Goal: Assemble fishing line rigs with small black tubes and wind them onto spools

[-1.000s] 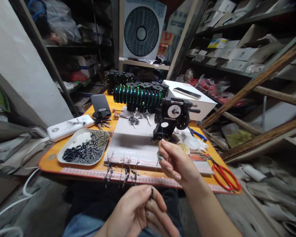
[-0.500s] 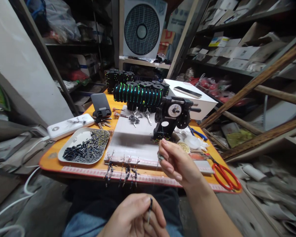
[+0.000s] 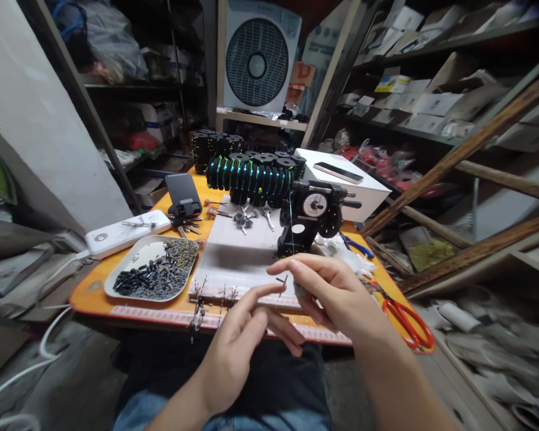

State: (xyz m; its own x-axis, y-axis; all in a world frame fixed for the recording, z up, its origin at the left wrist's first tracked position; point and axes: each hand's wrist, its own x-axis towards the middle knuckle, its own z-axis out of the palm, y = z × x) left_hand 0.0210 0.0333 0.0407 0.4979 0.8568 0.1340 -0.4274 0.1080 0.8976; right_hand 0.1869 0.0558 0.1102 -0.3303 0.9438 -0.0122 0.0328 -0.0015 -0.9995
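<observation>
My left hand [image 3: 245, 335] is in front of the table edge, fingers apart, its index finger stretched towards a small dark crossed piece [image 3: 282, 282]. Whether the fingertip touches that piece I cannot tell. Close on the right, my right hand [image 3: 335, 293] has its fingers bent around something greyish, mostly hidden. A thin bluish thread [image 3: 290, 215] runs from a black spool roll with shiny green-blue windings [image 3: 249, 176] down to the right hand. Beside the roll stands a black winding device with a white dial [image 3: 315, 205].
A white tray [image 3: 112, 281] of small dark pieces stands on the left. Dark pieces on threads [image 3: 197, 314] hang over the table's front edge. Red-handled scissors [image 3: 408, 323] lie at right. Behind are a phone on a white box [image 3: 363, 194] and a fan [image 3: 257, 66].
My left hand has risen from the lap to beside the right, its fingers opening out. The right hand has turned, and the thread now shows as a line from the roll.
</observation>
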